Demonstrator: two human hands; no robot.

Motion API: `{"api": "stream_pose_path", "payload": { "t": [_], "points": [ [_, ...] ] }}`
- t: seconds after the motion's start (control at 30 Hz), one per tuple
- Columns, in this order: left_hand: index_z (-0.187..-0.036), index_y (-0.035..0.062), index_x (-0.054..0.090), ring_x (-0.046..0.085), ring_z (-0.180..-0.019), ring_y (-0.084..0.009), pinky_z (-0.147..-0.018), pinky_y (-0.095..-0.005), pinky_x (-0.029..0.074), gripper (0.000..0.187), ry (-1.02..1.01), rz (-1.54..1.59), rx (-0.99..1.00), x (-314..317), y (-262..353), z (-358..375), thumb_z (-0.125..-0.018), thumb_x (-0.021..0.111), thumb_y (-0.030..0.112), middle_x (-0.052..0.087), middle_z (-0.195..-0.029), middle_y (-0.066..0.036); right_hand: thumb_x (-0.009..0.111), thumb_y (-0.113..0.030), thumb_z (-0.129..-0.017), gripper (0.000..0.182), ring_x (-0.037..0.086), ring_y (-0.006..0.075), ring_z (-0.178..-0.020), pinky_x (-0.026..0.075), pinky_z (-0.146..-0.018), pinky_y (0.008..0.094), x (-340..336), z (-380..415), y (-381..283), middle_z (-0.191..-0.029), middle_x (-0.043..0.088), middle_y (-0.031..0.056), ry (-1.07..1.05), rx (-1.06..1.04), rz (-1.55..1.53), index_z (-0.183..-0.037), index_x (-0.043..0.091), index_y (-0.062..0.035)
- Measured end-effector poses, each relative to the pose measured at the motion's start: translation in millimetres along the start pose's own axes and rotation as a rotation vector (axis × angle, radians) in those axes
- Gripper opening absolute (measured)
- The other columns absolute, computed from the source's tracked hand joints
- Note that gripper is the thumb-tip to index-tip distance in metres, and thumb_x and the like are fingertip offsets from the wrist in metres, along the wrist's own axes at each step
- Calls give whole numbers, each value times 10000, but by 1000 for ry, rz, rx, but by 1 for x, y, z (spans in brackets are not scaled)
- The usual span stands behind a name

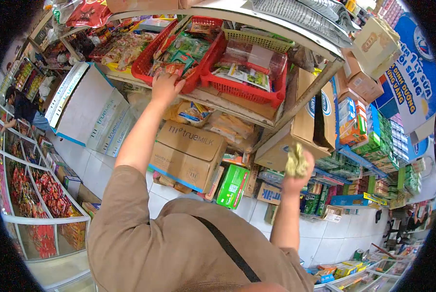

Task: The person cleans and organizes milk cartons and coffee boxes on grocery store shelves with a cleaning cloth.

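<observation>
My left hand (167, 86) reaches to the front rim of a red basket (142, 73) on the shelf. Its fingers rest at the small packets (181, 61) inside, and whether they grip one is not clear. Out to the right, my right hand (298, 177) is closed around a crumpled yellow-green cloth (297, 163), in front of a large cardboard box (288, 141). Beside the first basket sits a second red basket (281, 95) with plastic packets and a clear container.
Under the shelf are a brown milk carton (186, 151) and a green box (233, 186). A white carton (89, 100) stands left. Glass display cases (47, 220) line the far left, where another person (26, 109) is. Milk packs (369, 131) are stacked right.
</observation>
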State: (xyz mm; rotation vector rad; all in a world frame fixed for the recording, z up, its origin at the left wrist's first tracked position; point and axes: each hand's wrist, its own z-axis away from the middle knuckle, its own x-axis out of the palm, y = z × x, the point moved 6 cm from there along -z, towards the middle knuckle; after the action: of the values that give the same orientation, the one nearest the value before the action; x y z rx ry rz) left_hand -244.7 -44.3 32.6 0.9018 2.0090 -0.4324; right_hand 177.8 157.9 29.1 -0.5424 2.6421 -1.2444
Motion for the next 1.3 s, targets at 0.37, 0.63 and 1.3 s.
{"api": "stream_pose_path", "payload": {
  "t": [0.37,0.63,1.3],
  "points": [
    [-944,38,592,502,-998,-335,-937,-463,324,367,5,106,117,-1,-11,-5,-821,519,376,561,-985,-163,727,-196,-544,531,577,291,-961,460,-808,388,58,-71,34,-1030,607,120,-98,-310,949,-1039,571,-86],
    [-977,22,558,508,-936,-356,-826,-420,415,301,-10,408,167,40,11,-115,-819,551,278,538,-950,-188,726,-241,-544,536,591,295,-917,472,-766,387,57,-70,38,-994,620,122,-34,-307,1061,-1036,582,-84],
    [-1034,79,582,572,-776,-153,-645,-289,482,311,-375,1626,-689,170,-8,-223,-779,616,254,602,-910,-46,717,-202,-548,476,568,295,-760,458,-679,390,60,-71,31,-838,598,99,73,-329,1144,-995,586,-105]
  ]
}}
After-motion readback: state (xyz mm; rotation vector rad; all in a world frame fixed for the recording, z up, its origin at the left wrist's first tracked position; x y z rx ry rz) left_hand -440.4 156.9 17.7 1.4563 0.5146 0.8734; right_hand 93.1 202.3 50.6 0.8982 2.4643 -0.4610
